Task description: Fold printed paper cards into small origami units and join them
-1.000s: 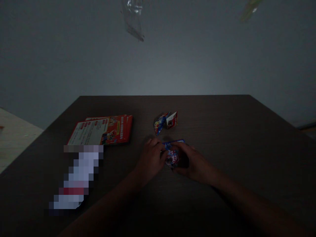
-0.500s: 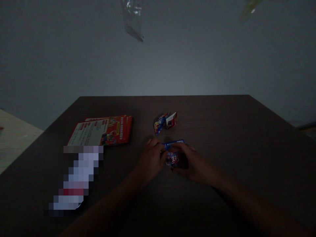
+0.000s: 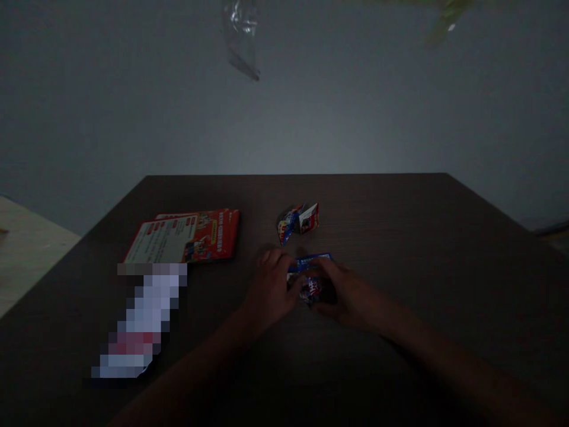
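Near the middle of the dark table (image 3: pixel 377 219), my left hand (image 3: pixel 272 287) and my right hand (image 3: pixel 351 290) both grip a small blue and red printed packet (image 3: pixel 313 289). My left fingers are bent at its left side, with the thumb against it. The fingers and thumb of my right hand curve round its right side. Just beyond lies a crumpled blue, yellow and red wrapper (image 3: pixel 288 222), with a folded red and white piece (image 3: pixel 309 218) beside it.
At the left is a stack of red and white printed cards or booklets (image 3: pixel 208 237). Nearer me lies a long pale object (image 3: pixel 144 320), blurred out by pixels. A clear plastic bag (image 3: pixel 242 41) shows against the grey wall (image 3: pixel 355 107).
My fingers have shifted slightly on the packet, and a pale patch now shows by my left thumb. The view has moved a little; the other things lie as before.
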`<state>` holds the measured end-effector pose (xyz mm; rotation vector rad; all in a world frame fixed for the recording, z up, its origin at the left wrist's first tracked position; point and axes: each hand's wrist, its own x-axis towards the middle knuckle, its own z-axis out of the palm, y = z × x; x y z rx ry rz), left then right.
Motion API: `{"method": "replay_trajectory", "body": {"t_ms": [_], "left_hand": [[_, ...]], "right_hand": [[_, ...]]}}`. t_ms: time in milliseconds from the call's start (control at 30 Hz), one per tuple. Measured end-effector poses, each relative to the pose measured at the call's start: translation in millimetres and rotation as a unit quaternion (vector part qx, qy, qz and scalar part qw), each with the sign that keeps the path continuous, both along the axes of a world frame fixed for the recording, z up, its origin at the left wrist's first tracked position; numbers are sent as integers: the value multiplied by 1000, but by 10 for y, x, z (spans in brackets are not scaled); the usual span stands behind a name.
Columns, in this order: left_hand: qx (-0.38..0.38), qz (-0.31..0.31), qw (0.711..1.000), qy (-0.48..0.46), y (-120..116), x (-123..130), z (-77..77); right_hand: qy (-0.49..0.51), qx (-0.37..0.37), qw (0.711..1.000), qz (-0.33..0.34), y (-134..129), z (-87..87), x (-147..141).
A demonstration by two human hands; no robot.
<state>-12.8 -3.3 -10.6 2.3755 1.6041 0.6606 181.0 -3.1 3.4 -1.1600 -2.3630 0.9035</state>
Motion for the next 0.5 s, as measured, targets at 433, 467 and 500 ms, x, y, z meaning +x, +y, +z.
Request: {"method": "replay_trajectory", "body": {"t_ms": [433, 467, 500], "left_hand": [[18, 62, 995, 75, -71, 65, 11], [19, 62, 995, 78, -73, 60, 9], [20, 63, 995, 80, -75, 56, 8]], "right_hand": [[-8, 7, 1000, -3, 1, 9, -8], [-10, 9, 1000, -1, 3, 6, -9], [-11, 9, 1000, -1, 5, 4, -9]]}}
